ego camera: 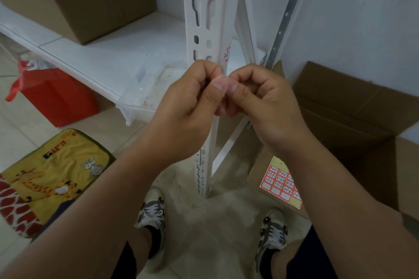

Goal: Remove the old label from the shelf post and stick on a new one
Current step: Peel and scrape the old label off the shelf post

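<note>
Both hands — left hand (192, 95) and right hand (260, 97) — are pinched together on something tiny, probably a sticker, while the red-edged paper label (227, 54) sits on the white slotted metal shelf post (204, 18) at 12 o'clock — next it needs pressing on.

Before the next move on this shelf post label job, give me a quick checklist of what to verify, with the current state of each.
1. A label sits on the shelf post: ok, a red-bordered label is stuck on its edge just above the hands.
2. Whether that label is the old or the new one: cannot tell.
3. Something pinched between left hand and right hand: cannot tell, the fingertips meet but hide whatever is there.
4. Spare labels available: ok, the label sheet lies on the cardboard box to the right.
5. Post face near the label unobstructed: ok, the hands are below it.
</note>
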`<state>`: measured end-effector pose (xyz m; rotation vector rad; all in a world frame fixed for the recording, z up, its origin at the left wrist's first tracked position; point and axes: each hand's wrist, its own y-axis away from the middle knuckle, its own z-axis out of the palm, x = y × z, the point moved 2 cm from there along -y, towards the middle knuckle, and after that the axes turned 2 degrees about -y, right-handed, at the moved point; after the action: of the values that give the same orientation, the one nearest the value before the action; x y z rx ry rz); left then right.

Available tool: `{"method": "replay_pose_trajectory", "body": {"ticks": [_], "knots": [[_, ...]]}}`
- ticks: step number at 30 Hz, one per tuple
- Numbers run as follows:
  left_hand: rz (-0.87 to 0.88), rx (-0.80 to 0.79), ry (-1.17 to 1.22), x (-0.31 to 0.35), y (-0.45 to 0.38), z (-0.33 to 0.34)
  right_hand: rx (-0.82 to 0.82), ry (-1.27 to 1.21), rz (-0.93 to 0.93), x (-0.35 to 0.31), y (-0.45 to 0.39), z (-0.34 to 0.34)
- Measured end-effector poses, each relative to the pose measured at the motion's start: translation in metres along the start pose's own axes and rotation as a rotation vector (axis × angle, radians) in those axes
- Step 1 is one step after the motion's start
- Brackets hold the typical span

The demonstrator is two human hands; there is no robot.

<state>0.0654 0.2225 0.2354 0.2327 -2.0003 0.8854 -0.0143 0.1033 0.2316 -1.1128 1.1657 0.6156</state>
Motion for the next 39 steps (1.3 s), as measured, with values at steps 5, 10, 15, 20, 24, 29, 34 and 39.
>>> {"method": "replay_pose_trajectory", "body": {"ticks": [5, 10, 15, 20, 24, 29, 34, 39], "knots": [[-0.104, 0.001, 0.375, 0.001, 0.000, 0.007, -0.019, -0.241, 0.096, 0.003, -0.002, 0.008], [-0.276, 0.088, 0.640, -0.003, -0.005, -0.002, 0.008, -0.300, 0.148, 0.004, -0.003, 0.008], [-0.345, 0.243, 0.484, -0.013, -0.008, -0.018, 0.150, -0.246, 0.154, 0.003, -0.004, 0.007], [-0.426, 0.373, 0.147, -0.040, -0.011, -0.049, 0.367, -0.049, 0.185, 0.006, -0.004, 0.003], [-0.525, 0.337, -0.176, -0.081, -0.018, -0.062, 0.437, 0.045, 0.189, 0.012, -0.006, 0.003], [-0.690, 0.246, -0.387, -0.115, -0.023, -0.061, 0.464, 0.127, 0.176, 0.016, -0.008, 0.003], [-0.716, 0.137, -0.689, -0.128, -0.033, -0.051, 0.413, 0.183, 0.147, 0.019, -0.008, 0.006], [-0.690, -0.030, -0.833, -0.133, -0.035, -0.045, 0.374, 0.361, -0.058, 0.014, -0.006, 0.014]]}}
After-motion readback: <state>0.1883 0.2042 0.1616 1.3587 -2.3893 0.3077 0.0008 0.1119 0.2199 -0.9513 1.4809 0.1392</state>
